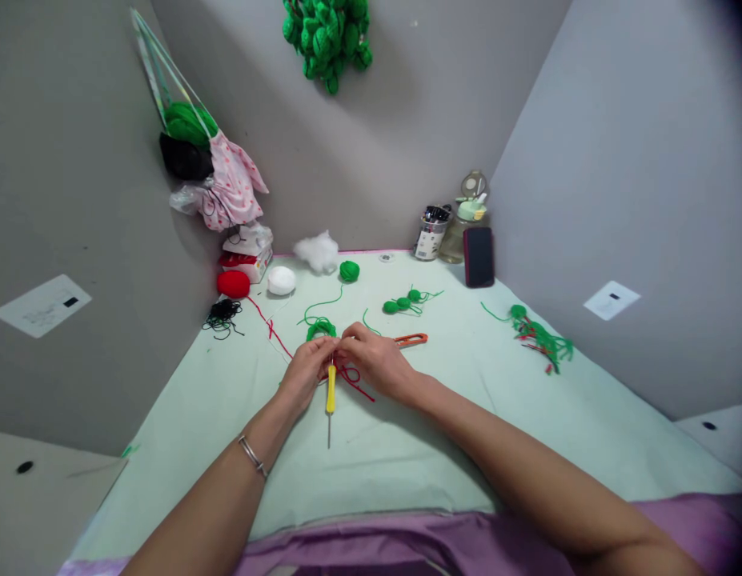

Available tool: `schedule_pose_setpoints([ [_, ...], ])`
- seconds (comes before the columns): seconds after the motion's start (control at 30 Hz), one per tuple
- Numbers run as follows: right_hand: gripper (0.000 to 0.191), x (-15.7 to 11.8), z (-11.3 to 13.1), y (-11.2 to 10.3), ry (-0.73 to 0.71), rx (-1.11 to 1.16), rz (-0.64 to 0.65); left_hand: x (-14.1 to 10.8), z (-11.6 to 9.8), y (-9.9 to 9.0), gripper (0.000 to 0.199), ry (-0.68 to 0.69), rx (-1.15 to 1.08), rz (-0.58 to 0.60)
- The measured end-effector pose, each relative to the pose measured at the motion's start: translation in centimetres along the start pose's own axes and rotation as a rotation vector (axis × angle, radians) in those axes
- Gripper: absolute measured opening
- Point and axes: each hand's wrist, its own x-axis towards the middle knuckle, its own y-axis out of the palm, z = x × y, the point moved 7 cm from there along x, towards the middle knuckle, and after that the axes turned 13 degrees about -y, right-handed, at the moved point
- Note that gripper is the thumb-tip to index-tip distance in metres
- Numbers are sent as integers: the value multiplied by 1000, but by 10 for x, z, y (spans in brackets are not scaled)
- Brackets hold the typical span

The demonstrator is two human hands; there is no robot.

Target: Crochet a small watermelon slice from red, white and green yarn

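Both hands meet over the pale tablecloth point(407, 464), the left hand point(310, 366) and right hand point(375, 360) with fingers curled and tips together; whether either is closed on something, I can't tell, it's too small and hidden. Right beneath them, the yellow-handled tool point(330, 390), its metal shaft pointing back toward the person; what supports it is unclear. A slip against that shaft could poke a finger or snag yarn. Red yarn point(362, 390) loops loosely beside the fingers, and there's the tangle risk: green yarn point(321, 328) bunches just beyond. The red strand point(264, 318) runs back to the red ball point(233, 284), crossing a white strand, so a tug could knot them or roll the ball. The orange cutter point(411, 340) lies close by the right hand, easy to bump.
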Motion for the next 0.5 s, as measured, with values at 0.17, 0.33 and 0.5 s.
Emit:
schedule_pose_setpoints([
  [0.17,22,0,2,-2,-52,-154,82,2,-4,-6,39,28,17,-32],
  [0.33,14,1,-13,-11,5,-196,6,5,-4,-5,39,93,38,-53],
  [0.5,15,3,-23,-11,45,-158,-33,4,-2,0,39,128,84,-20],
])
